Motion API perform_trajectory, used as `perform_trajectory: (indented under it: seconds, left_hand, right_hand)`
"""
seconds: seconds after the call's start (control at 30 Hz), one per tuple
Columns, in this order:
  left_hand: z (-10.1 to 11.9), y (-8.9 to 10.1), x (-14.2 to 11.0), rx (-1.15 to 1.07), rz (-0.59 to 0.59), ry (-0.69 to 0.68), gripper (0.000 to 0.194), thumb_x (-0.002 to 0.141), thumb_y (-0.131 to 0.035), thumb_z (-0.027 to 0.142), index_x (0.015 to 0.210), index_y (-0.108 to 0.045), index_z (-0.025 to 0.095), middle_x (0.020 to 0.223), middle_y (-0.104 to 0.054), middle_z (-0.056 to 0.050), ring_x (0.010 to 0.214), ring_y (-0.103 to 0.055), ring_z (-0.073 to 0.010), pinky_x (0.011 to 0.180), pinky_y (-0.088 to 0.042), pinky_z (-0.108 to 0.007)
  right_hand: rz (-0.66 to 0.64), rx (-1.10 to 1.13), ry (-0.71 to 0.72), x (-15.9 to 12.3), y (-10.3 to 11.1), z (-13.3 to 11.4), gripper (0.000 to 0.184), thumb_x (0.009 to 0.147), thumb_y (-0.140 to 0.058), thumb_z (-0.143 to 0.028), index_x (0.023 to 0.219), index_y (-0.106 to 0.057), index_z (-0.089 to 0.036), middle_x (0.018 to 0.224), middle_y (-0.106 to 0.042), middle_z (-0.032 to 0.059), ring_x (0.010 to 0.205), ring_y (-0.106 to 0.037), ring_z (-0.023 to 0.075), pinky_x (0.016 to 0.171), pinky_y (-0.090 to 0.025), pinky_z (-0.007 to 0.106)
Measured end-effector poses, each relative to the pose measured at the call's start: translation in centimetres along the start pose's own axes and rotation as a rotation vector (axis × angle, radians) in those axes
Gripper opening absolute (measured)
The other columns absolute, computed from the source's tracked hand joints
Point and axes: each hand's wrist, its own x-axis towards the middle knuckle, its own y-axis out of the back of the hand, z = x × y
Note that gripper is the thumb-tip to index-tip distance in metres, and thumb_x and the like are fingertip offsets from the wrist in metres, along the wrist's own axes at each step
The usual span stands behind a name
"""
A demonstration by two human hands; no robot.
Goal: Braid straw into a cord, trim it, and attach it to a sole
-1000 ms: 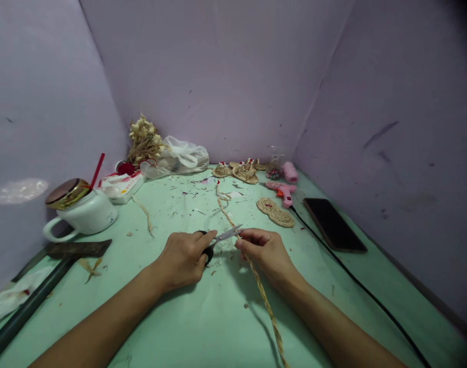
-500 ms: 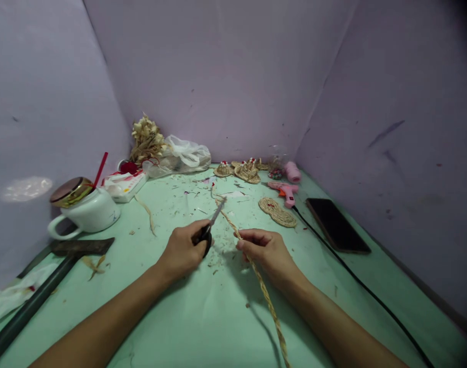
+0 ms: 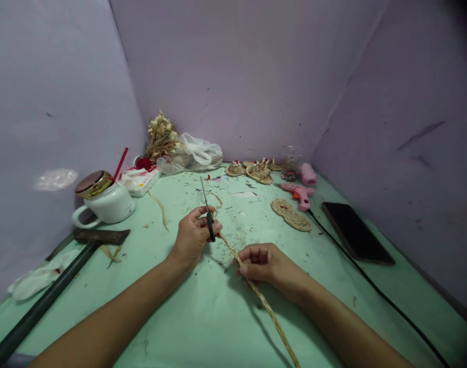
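My left hand [image 3: 193, 235] is closed around black-handled scissors [image 3: 211, 225], their blades pointing up and away from me. Its fingertips also meet the far part of a braided straw cord [image 3: 270, 312], and a thin tail curls out beyond them. My right hand [image 3: 262, 266] pinches the same cord between thumb and fingers, a little nearer to me. From there the braid runs down past the bottom edge of the view. Right of centre lies a coiled straw sole shape [image 3: 290, 214], apart from both hands.
A pink glue gun [image 3: 300, 194] trails a black cable beside a phone [image 3: 356, 232]. Small straw pieces [image 3: 258, 171] sit at the back near a plastic bag [image 3: 201, 153]. On the left are a white mug [image 3: 113, 203] and a hammer [image 3: 103, 236]. Scraps litter the table [image 3: 172, 327].
My left hand has turned the scissors more upright, and its fingertips have come onto the cord. My right hand has drawn slightly nearer, still pinching it. The whole view has shifted a little.
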Motion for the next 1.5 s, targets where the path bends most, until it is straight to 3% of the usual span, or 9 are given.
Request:
perform_trajectory:
  seconds: [0.13, 0.43, 0.7, 0.83, 1.0, 1.23, 1.4, 1.5]
  left_hand:
    - [0.1, -0.5, -0.5, 0.006, -0.016, 0.007, 0.045, 0.052, -0.071, 0.022, 0.092, -0.050, 0.016, 0.055, -0.053, 0.005, 0.047, -0.050, -0.0082, 0.044, -0.034, -0.018]
    - [-0.4, -1.5, -0.7, 0.103, 0.008, 0.006, 0.040, 0.051, -0.067, 0.017, 0.087, -0.049, 0.014, 0.048, -0.051, 0.006, 0.043, -0.046, -0.0073, 0.044, -0.036, -0.019]
    - [-0.4, -2.1, -1.1, 0.061, -0.051, 0.017, 0.041, 0.051, -0.067, 0.019, 0.086, -0.047, 0.015, 0.049, -0.051, 0.007, 0.040, -0.046, -0.0075, 0.041, -0.038, -0.020]
    - [-0.4, -1.8, -0.9, 0.003, -0.019, 0.040, 0.043, 0.050, -0.069, 0.021, 0.088, -0.048, 0.016, 0.051, -0.052, 0.006, 0.044, -0.049, -0.0085, 0.042, -0.036, -0.018]
    - [-0.4, -0.8, 0.3, -0.033, 0.074, 0.043, 0.046, 0.050, -0.071, 0.021, 0.090, -0.050, 0.017, 0.056, -0.055, 0.005, 0.047, -0.051, -0.0079, 0.044, -0.034, -0.017]
    - [-0.2, -0.7, 0.3, -0.054, 0.061, 0.003, 0.046, 0.051, -0.071, 0.020, 0.091, -0.049, 0.016, 0.056, -0.054, 0.004, 0.048, -0.051, -0.0081, 0.043, -0.035, -0.017]
    - [-0.5, -0.6, 0.4, 0.148, -0.011, 0.039, 0.039, 0.059, -0.066, 0.030, 0.090, -0.047, 0.016, 0.056, -0.053, 0.004, 0.046, -0.051, -0.0093, 0.042, -0.034, -0.019]
    - [-0.1, 0.2, 0.0, 0.499, -0.127, -0.144, 0.034, 0.064, -0.060, 0.033, 0.091, -0.049, 0.016, 0.059, -0.053, 0.003, 0.052, -0.052, -0.0110, 0.050, -0.040, -0.023]
  right_hand:
    - [0.050, 0.112, 0.018, 0.4, -0.5, 0.3, 0.034, 0.056, -0.072, -0.033, 0.081, -0.060, -0.014, 0.061, -0.062, 0.0008, 0.047, -0.054, 0.0093, 0.049, -0.041, 0.023]
    - [0.076, 0.049, 0.136, 0.4, -0.9, 0.5, 0.024, 0.053, -0.074, -0.029, 0.063, -0.061, -0.012, 0.052, -0.058, -0.0022, 0.044, -0.052, 0.0077, 0.046, -0.039, 0.020]
    - [0.078, 0.121, 0.089, 0.7, -1.1, 0.8, 0.030, 0.058, -0.071, -0.035, 0.074, -0.061, -0.012, 0.060, -0.062, 0.0015, 0.045, -0.053, 0.0082, 0.048, -0.041, 0.022]
    - [0.097, 0.053, 0.079, 0.8, -1.1, 0.7, 0.028, 0.056, -0.072, -0.035, 0.063, -0.059, -0.011, 0.050, -0.057, -0.0012, 0.039, -0.048, 0.0060, 0.042, -0.036, 0.019]
    - [0.088, 0.076, 0.048, 0.7, -0.5, 0.7, 0.028, 0.056, -0.073, -0.034, 0.066, -0.059, -0.012, 0.050, -0.057, -0.0022, 0.037, -0.048, 0.0062, 0.041, -0.038, 0.019]
    - [0.040, 0.165, 0.067, 0.8, -0.6, 0.8, 0.026, 0.061, -0.070, -0.032, 0.074, -0.064, -0.011, 0.059, -0.061, 0.0010, 0.043, -0.052, 0.0065, 0.046, -0.041, 0.020]
    - [0.228, 0.154, 0.109, 1.0, -1.0, 0.6, 0.024, 0.055, -0.073, -0.029, 0.066, -0.063, -0.010, 0.050, -0.058, -0.0008, 0.037, -0.048, 0.0055, 0.041, -0.039, 0.019]
    - [0.320, 0.217, 0.074, 1.1, -0.2, 0.4, 0.026, 0.052, -0.075, -0.027, 0.068, -0.062, -0.011, 0.051, -0.060, -0.0002, 0.038, -0.049, 0.0063, 0.040, -0.042, 0.019]
